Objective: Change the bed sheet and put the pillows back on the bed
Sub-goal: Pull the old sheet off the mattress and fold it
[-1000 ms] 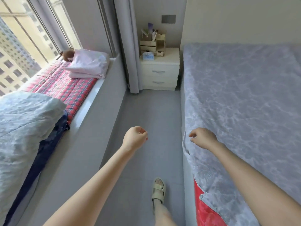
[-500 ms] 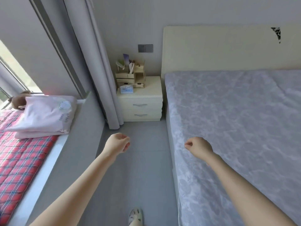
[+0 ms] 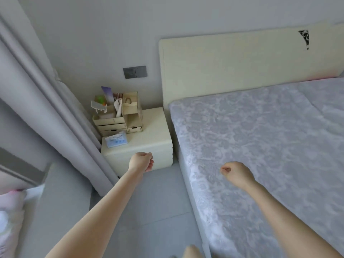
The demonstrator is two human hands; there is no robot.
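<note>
A pale grey patterned bed sheet (image 3: 260,136) lies flat over the bed, reaching up to the cream headboard (image 3: 232,62). No pillow lies on the visible part of the bed. My right hand (image 3: 236,174) hovers over the sheet near the bed's left edge, its fingers curled in with nothing visibly held. My left hand (image 3: 141,162) is a loose fist in the air over the aisle, in front of the nightstand, and it is empty. A pink pillow (image 3: 9,211) shows blurred at the left edge, on the window ledge.
A cream nightstand (image 3: 149,135) stands left of the bed with a wooden desk organizer (image 3: 119,116) and a blue tissue pack (image 3: 116,141) on top. A grey curtain (image 3: 46,108) hangs beside it. The narrow grey floor aisle (image 3: 158,211) runs between ledge and bed.
The view has moved forward along the aisle and turned right toward the headboard. The window ledge with the plaid mat slid out of view. Both hands stay curled.
</note>
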